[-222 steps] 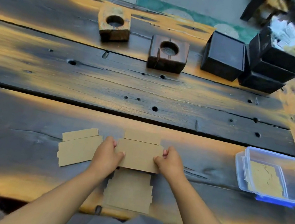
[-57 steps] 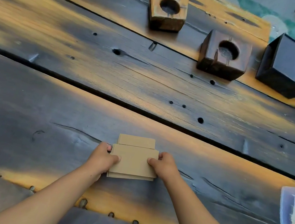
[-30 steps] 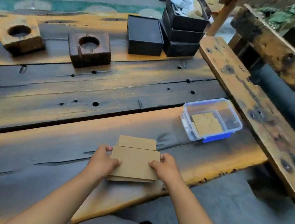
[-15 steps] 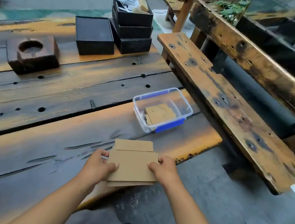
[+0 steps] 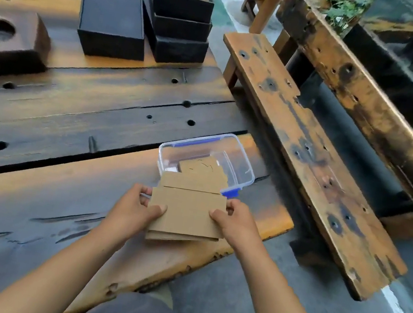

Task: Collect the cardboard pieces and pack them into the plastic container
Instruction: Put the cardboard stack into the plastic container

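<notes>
Two hands are gripping a stack of cardboard pieces (image 5: pixel 186 214) between them, above the near edge of the desk (image 5: pixel 56 199). The left hand (image 5: pixel 133 211) is clasping the stack's left edge with its thumb lying on top and its fingers curling underneath. The right hand (image 5: pixel 236 223) is clasping the right edge in the same way. The stack's far flap is reaching over the near rim of the plastic container (image 5: pixel 247 174), which is sitting on the desk just beyond the hands, close to the desk's right end. One cardboard piece (image 5: pixel 201 170) is already lying inside the container. Farther from the hands, black boxes (image 5: pixel 178 26) are standing at the desk's far side, and a wooden block (image 5: pixel 8 41) with a round hollow is sitting off to the left. To the right of the hands, a bench (image 5: pixel 306 156) is standing apart from the desk.
</notes>
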{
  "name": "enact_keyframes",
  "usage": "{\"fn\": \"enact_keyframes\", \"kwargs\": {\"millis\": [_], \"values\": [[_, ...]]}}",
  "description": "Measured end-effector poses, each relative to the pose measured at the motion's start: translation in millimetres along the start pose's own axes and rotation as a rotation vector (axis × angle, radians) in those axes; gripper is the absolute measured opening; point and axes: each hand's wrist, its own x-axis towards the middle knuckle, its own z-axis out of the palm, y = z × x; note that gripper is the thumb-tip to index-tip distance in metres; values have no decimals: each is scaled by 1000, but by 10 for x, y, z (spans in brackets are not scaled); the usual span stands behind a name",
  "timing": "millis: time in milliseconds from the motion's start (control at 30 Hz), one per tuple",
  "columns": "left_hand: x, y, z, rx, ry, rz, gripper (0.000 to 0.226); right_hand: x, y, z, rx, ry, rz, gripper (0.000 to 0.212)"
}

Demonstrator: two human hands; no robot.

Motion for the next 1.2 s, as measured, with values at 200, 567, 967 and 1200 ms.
{"fn": "enact_keyframes", "kwargs": {"millis": [200,567,967,1200], "values": [[341,262,183,-36,110,-7,27,613,-301,-232,-50,-90,-40,10],[332,724,649,-38,402,-68,29,1353,-413,-582,-70,-310,-131,19],[477,899,905,-61,488,-36,29,1720,-552,-826,-180,-358,-254,15],[705,807,851,-23,415,-75,26,1829,-502,-756,-251,-376,-177,11]]}}
